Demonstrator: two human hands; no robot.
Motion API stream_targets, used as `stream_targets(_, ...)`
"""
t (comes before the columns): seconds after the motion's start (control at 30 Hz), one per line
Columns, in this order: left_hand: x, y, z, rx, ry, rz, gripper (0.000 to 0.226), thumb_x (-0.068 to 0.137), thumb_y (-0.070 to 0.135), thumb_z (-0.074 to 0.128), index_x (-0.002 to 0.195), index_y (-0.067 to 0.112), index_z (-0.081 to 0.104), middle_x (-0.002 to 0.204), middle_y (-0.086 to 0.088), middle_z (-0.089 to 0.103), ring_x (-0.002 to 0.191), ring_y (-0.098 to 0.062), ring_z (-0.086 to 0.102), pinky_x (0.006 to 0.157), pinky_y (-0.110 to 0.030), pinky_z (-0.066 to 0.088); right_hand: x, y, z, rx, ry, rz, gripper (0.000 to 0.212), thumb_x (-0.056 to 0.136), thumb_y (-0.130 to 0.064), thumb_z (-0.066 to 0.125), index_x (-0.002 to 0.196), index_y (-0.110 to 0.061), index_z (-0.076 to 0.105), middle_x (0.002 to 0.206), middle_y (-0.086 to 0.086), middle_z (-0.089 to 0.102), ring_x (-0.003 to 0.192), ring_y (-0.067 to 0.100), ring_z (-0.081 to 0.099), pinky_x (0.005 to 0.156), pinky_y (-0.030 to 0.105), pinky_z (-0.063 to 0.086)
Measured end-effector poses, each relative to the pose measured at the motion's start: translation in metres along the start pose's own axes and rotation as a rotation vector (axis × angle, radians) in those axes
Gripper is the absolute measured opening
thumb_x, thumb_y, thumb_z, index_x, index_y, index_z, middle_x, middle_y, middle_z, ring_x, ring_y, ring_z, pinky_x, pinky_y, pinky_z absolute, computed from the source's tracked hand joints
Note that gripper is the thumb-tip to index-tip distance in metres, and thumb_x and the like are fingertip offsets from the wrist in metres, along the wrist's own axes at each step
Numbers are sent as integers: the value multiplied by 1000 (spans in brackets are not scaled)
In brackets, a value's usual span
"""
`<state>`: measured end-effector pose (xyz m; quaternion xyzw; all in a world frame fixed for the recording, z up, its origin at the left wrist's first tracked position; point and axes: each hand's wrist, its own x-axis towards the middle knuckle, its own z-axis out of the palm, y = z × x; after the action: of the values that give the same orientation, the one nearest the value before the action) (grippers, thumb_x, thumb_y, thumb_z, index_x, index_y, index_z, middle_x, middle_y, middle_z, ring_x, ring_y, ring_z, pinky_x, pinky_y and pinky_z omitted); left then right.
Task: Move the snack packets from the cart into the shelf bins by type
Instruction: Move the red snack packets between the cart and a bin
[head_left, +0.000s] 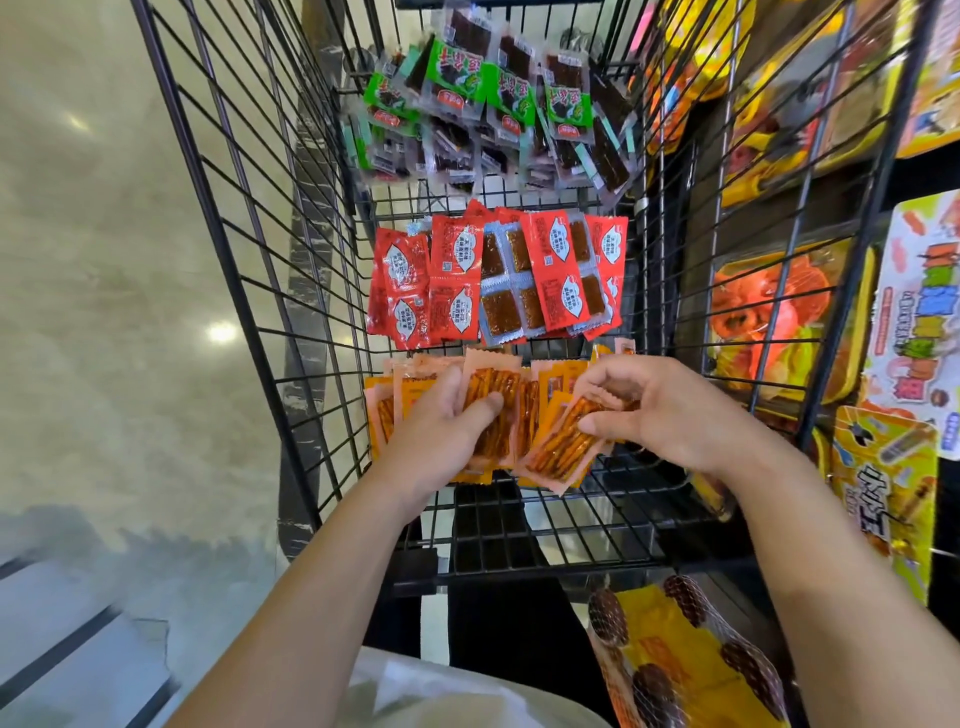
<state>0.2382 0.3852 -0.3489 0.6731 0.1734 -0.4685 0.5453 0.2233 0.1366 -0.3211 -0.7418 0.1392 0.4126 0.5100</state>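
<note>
Three groups of snack packets lie in a black wire cart (244, 270). Green packets (488, 104) are at the far end, red packets (493, 275) in the middle, and orange packets (524, 410) nearest me. My left hand (441, 431) grips a bunch of orange packets, thumb pressed on top of them. My right hand (670, 410) pinches another orange packet (561, 447) between thumb and fingers just to the right. Both hands are low inside the cart's near end.
Shelf bins on the right hold large yellow and orange snack bags (779, 317) and yellow boxes (883, 483). A netted bag of dark round snacks (691, 654) sits at the lower right. Shiny pale floor (104, 260) lies to the left of the cart.
</note>
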Motion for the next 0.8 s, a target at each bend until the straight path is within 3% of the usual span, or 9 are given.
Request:
stream_targets(0.13,-3,2,2,-42,-159,-38,59,72,87,67,119,52,65,114,22,76,105,0,73,93,-33,56,5,-12,13,207,4,-119,19,90,-9,78,100,-25,73,91,-7,77,66,9,66,60,20,54)
stream_targets(0.2,-2,-1,3,18,-177,-11,53,68,77,79,115,58,65,113,21,76,104,0,73,87,-25,58,12,-11,24,248,53,-149,20,88,-8,79,106,-16,72,75,-12,72,61,6,63,51,13,47)
stream_targets(0.27,-1,-5,2,50,-137,-3,38,82,57,84,116,54,67,110,19,77,102,1,73,84,-21,57,16,-12,31,277,60,-137,23,87,-11,81,107,-19,73,72,-12,72,59,6,65,47,10,45)
stream_targets(0.33,2,-9,0,39,-113,-10,33,89,45,82,119,46,68,109,17,78,100,0,74,80,-19,57,17,-9,30,367,71,-114,25,87,-20,82,111,-23,75,85,-7,76,68,13,72,52,14,52)
stream_targets(0.4,3,-9,-1,-10,-64,-32,32,89,45,81,118,42,69,107,18,79,96,0,75,78,-20,59,23,4,21,424,221,-33,28,87,-32,81,114,-25,74,98,-4,76,83,20,77,67,28,63)
stream_targets(0.5,5,-12,-4,-115,9,-73,30,89,45,80,116,40,71,108,15,80,96,-5,77,94,-39,58,37,30,6,-8,498,308,36,94,-46,72,123,-26,67,96,-8,70,80,12,71,66,30,56)
stream_targets(0.57,6,-12,-5,-175,41,-87,29,89,45,79,116,38,71,109,13,80,97,-7,77,101,-47,56,46,44,9,-274,431,475,41,96,-53,65,125,-24,63,92,-9,67,80,10,66,65,31,48)
stream_targets(0.67,6,-9,-5,-228,62,-93,36,86,49,79,119,36,70,111,11,80,100,-9,78,104,-52,55,59,58,25,-379,300,564,60,94,-60,63,136,-18,53,117,5,66,104,25,65,84,39,52)
stream_targets(0.8,6,-7,-5,-227,59,-87,49,78,54,78,122,34,69,112,8,80,104,-15,78,104,-55,56,67,62,31,-360,402,589,70,93,-57,66,142,-11,46,134,14,56,119,33,59,91,41,49)
